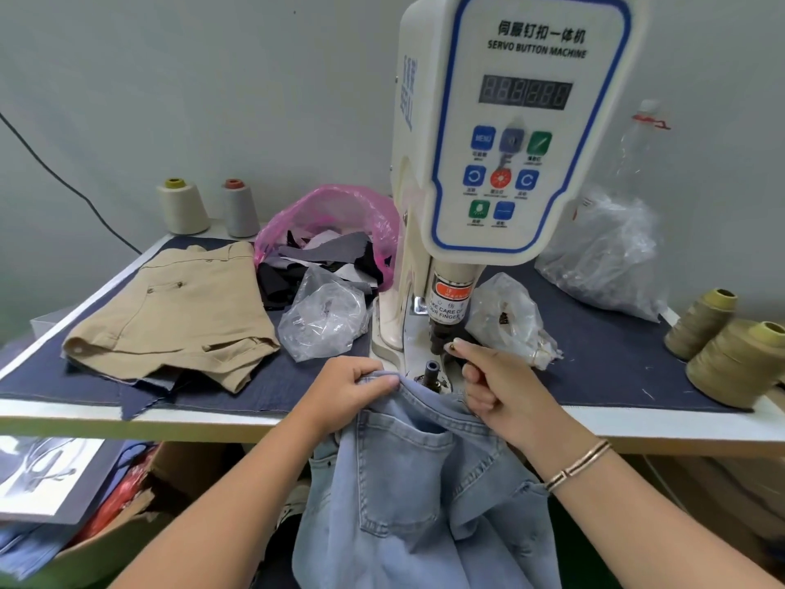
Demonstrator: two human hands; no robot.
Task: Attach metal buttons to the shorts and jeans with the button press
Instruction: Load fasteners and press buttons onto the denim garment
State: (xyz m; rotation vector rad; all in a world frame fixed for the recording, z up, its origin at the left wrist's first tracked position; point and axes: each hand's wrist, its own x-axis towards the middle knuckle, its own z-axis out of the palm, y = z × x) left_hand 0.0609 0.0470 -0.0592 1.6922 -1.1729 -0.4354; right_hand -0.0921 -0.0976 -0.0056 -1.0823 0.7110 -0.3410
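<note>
Light-blue jeans [416, 495] hang off the table's front edge, their waistband lying at the lower die [431, 371] of the white servo button machine [509, 133]. My left hand [348, 388] grips the waistband just left of the die. My right hand [492, 384] pinches a small metal button [451, 346] between thumb and forefinger, right beside the machine's upper punch [439, 333]. Khaki shorts [178, 316] lie flat on the table's left side.
A clear bag [323, 320] and a pink bag of fabric scraps [335, 231] sit left of the machine. Further clear bags [509, 320] lie to its right. Thread cones stand at the back left [182, 206] and right edge [730, 363]. Boxes sit under the table.
</note>
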